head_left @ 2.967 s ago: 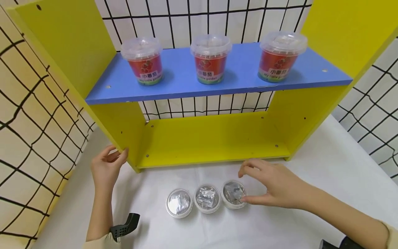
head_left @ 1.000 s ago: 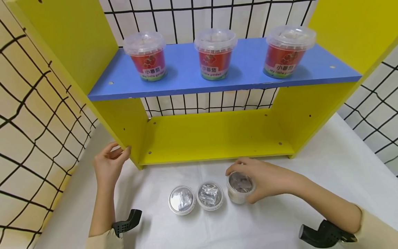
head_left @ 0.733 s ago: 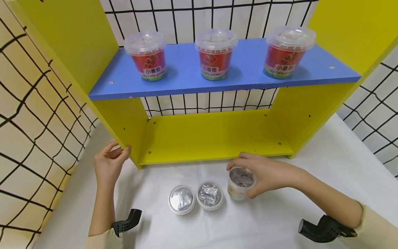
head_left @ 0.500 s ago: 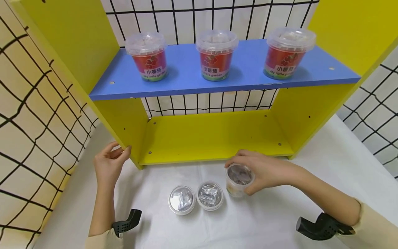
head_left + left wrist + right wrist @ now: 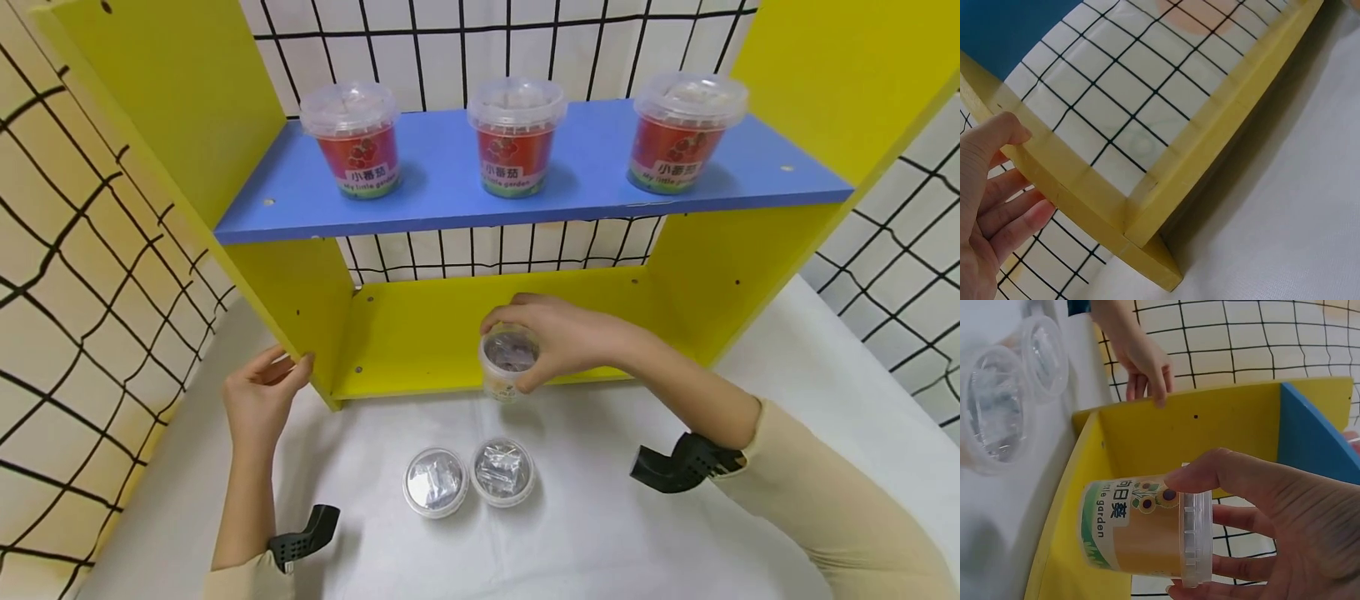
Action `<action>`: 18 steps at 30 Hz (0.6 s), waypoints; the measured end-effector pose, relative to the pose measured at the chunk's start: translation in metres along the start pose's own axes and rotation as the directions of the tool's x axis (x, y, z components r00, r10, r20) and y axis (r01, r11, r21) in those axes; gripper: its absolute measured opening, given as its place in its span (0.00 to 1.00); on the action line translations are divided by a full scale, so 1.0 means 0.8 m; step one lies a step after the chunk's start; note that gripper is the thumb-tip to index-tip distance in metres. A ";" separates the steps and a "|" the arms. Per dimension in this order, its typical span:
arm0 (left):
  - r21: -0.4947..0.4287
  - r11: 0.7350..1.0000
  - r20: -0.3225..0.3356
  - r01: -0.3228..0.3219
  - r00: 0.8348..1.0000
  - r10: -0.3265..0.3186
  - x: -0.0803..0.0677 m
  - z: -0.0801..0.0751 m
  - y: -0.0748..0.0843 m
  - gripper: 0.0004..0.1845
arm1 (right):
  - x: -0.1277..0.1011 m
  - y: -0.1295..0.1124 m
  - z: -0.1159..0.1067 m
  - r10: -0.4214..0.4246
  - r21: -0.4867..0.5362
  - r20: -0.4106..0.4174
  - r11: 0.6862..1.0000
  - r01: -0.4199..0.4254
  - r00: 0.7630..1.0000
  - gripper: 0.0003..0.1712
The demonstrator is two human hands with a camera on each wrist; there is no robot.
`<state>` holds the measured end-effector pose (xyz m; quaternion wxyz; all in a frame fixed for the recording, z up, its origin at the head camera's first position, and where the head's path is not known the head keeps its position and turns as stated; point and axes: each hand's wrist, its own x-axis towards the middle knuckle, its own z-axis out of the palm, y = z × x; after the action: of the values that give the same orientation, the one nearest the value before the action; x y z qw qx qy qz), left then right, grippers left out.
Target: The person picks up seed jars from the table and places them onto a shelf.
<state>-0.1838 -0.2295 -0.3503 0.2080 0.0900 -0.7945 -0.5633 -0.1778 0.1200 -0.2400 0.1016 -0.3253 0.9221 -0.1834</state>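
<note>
Gripping a sunflower cup above the lower shelf's front edge, right hand; left hand steadies the side panel.

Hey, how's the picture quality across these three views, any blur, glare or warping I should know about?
Head view: sharp, even lighting, but the yellow shelf unit bows outward from wide-angle warping. Right wrist view: the sunflower cup in the right hand is crisp, while the two cups on the table are blurred, washed out. Left wrist view: clear, with a soft shadow under the frame.

The cup in my right hand is clear-lidded, with a tan and green sunflower label. I hold it upright, off the table, above the yellow shelf's front edge.
</note>
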 end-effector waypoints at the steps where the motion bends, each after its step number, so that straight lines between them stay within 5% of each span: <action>1: -0.008 1.000 -0.002 -0.004 1.000 0.004 0.000 0.000 -0.001 0.19 | 0.005 -0.001 0.000 -0.007 -0.001 0.003 1.000 0.007 1.000 0.37; 18: -0.055 0.998 -0.016 -0.044 0.999 0.043 0.002 0.001 -0.005 0.18 | 0.077 -0.020 0.005 -0.033 -0.008 0.054 0.999 0.034 0.998 0.37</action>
<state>-0.1858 -0.2311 -0.3539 0.2286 0.0710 -0.7789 -0.5797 -0.2151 0.0682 -0.2414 0.1219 -0.3460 0.9142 -0.1720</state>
